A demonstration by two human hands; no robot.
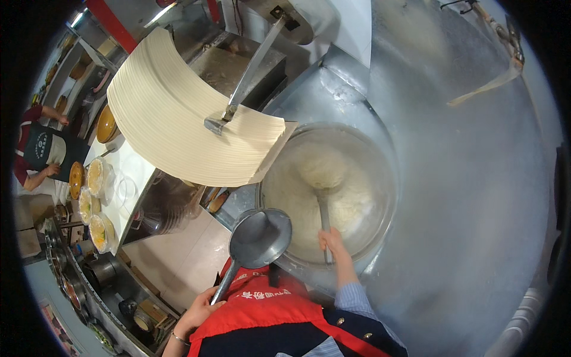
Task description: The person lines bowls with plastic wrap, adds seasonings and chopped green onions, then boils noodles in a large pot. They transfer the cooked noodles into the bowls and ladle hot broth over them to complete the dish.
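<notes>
In my left hand [203, 312] is the handle of a deep, dark metal ladle [260, 238], held by the pot's near left rim. Its bowl looks empty. My right hand [331, 241] grips a long-handled ladle or skimmer [324, 218], whose round head sits in the cloudy, steaming liquid of a large round pot [392, 196]. Pale matter shows in and around that head; steam blurs its detail. Above and left of the pot lies a big cream-coloured dough block [178, 111] with a grooved surface. A metal arm with a cutting head [218, 125] rests on or just over it.
Sheet metal [450, 201] surrounds the pot on the right, under steam. On the left, a white counter [138, 160] bears plastic-wrapped bowls [101, 232] and brown bowls [107, 125]. Behind it stands a person [42, 147] in a dark apron. Metal pans [71, 290] line the lower left.
</notes>
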